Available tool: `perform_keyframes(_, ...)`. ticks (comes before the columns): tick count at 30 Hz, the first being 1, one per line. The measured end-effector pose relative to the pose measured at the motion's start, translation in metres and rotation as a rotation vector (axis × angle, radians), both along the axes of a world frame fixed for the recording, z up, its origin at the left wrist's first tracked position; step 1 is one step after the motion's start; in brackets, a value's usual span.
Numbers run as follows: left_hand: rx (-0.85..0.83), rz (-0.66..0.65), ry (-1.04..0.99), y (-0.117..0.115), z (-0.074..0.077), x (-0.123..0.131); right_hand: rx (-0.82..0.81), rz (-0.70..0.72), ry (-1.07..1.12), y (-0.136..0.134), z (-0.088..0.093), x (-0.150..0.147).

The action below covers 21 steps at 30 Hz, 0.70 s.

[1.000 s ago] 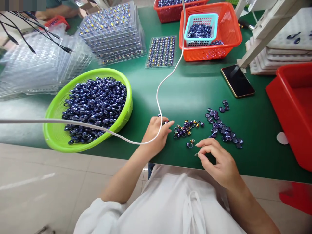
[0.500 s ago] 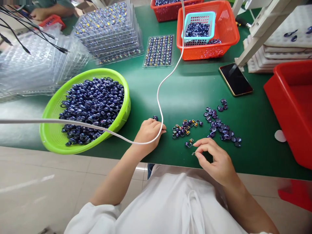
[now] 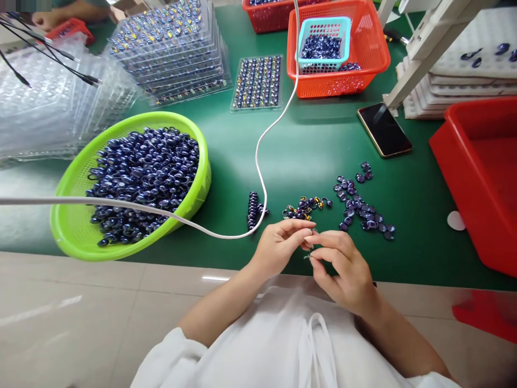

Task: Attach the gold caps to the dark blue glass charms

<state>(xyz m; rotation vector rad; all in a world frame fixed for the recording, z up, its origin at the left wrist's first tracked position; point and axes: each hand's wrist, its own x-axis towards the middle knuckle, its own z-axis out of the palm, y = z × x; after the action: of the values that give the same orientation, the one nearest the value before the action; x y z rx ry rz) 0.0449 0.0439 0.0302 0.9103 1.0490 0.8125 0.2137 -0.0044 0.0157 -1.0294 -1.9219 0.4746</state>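
My left hand (image 3: 280, 245) and my right hand (image 3: 341, 264) meet at the table's near edge, fingertips pinched together around a tiny metal part (image 3: 310, 254) I can barely make out. Just beyond them lie a short row of dark blue beads (image 3: 252, 209), a small heap of blue and yellow ring-like pieces (image 3: 305, 207) and a scatter of flat dark blue pieces (image 3: 361, 207). A green basket (image 3: 76, 237) full of dark blue pieces stands to the left.
A white cable (image 3: 258, 161) loops over the green table (image 3: 315, 140). Stacked clear trays (image 3: 173, 48), a filled tray (image 3: 257, 82), an orange basket (image 3: 363, 48) holding a blue one (image 3: 323, 24), a phone (image 3: 383, 129) and a red bin (image 3: 480, 172) stand around. Another person's hand (image 3: 44, 19) works far left.
My left hand left the spot by the cable and came right to join my right hand. A short row of blue beads now lies where it was.
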Motion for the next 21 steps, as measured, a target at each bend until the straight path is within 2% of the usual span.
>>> perform_keyframes(6,-0.025,-0.06,-0.062,-0.004,-0.005,0.0,-0.067,-0.093,0.03,0.0,-0.004,0.005)
perform_keyframes(10,0.015,-0.039,-0.008,-0.008,-0.011,0.0,-0.232,-0.064,0.158,-0.003,-0.001,0.008)
perform_keyframes(13,0.122,-0.03,0.07,-0.011,-0.015,-0.001,-0.408,-0.115,0.277,-0.002,0.001,0.009)
perform_keyframes(16,0.261,-0.036,0.138,-0.013,-0.016,-0.002,-0.5,-0.195,0.343,0.001,0.002,0.01)
perform_keyframes(21,0.557,-0.085,0.216,-0.011,-0.015,-0.004,-0.625,-0.123,0.332,0.007,0.008,0.008)
